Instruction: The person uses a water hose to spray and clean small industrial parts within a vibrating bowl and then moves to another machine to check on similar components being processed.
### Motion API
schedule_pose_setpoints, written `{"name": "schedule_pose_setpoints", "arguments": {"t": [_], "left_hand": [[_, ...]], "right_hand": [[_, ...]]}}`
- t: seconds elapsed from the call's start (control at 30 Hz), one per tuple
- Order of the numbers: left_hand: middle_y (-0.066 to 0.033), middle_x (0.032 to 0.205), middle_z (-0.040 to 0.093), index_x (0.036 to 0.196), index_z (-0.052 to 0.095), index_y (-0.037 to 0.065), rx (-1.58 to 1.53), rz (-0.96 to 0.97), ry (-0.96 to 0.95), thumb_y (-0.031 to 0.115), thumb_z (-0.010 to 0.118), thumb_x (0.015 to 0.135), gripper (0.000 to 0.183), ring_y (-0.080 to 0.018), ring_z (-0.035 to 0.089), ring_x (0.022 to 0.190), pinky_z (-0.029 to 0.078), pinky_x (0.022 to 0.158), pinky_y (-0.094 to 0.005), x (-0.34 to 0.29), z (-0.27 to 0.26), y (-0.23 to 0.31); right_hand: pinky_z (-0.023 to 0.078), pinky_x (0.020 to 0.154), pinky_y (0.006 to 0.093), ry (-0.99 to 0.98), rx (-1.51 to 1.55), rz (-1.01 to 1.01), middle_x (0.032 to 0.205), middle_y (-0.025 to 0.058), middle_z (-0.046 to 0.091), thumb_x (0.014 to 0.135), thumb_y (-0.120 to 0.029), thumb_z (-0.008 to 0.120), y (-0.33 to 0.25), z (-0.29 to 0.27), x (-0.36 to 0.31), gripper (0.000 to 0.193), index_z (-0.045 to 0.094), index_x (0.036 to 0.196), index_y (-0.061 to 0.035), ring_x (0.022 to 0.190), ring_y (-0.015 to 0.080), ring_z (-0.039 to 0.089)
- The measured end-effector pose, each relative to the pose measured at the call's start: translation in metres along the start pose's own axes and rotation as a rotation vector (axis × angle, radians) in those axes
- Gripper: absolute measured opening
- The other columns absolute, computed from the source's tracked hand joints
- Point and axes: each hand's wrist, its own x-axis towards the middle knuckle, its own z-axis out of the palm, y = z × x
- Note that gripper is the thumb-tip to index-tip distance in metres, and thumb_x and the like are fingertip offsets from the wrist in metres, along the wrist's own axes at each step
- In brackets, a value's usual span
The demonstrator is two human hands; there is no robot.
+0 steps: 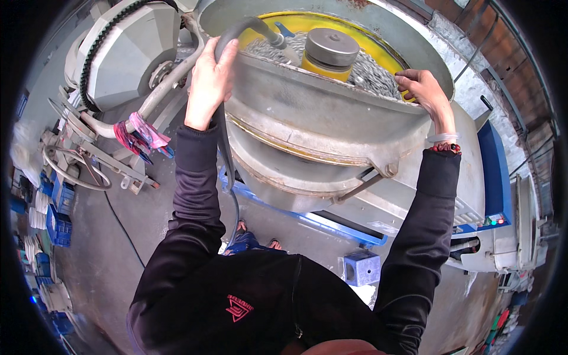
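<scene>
My left hand is closed around a thick grey hose, which arches over the rim of a large round vibratory finishing machine. The hose's end points down into the yellow-lined bowl, above many small grey pieces. A pale blur, perhaps water, shows below it. At the bowl's right side my right hand reaches over the rim, its fingers bent and drawn together above the pieces. Whatever they may hold is too small to make out. A metal-capped yellow post rises from the bowl's middle.
A pale many-sided drum with a black chain stands at the left, colored rags tied to its bent pipe. A blue crate-like block sits on the floor. Blue bins line the left; a blue cabinet is at right.
</scene>
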Motion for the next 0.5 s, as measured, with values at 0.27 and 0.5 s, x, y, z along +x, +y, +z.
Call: {"name": "schedule_pose_setpoints", "arguments": {"t": [0.27,0.5], "left_hand": [[0.0023,0.05,0.039,0.113,0.045,0.004,-0.003,-0.022,-0.008,0.03,0.05,0.086,0.038,-0.0056,0.035,0.036,0.029,0.033,-0.0225,-0.0014,0.0018,0.004],[0.0001,0.051,0.042,0.111,0.047,0.003,0.042,-0.005,0.01,0.031,0.05,0.085,0.038,-0.0075,0.038,0.036,0.032,0.035,-0.0242,-0.0027,0.0005,0.0042]], "right_hand": [[0.044,0.057,0.0268,0.033,-0.01,0.02,0.074,0.0057,0.061,0.074,-0.029,0.058,0.0007,-0.0006,-0.0013,0.039,0.061,0.101,-0.0015,0.057,0.0114,0.053],[0.044,0.057,0.0261,0.021,0.011,-0.015,0.075,0.0059,0.061,0.075,-0.029,0.057,0.0028,0.0021,-0.0012,0.038,0.061,0.101,-0.0016,0.06,0.0107,0.053]]}}
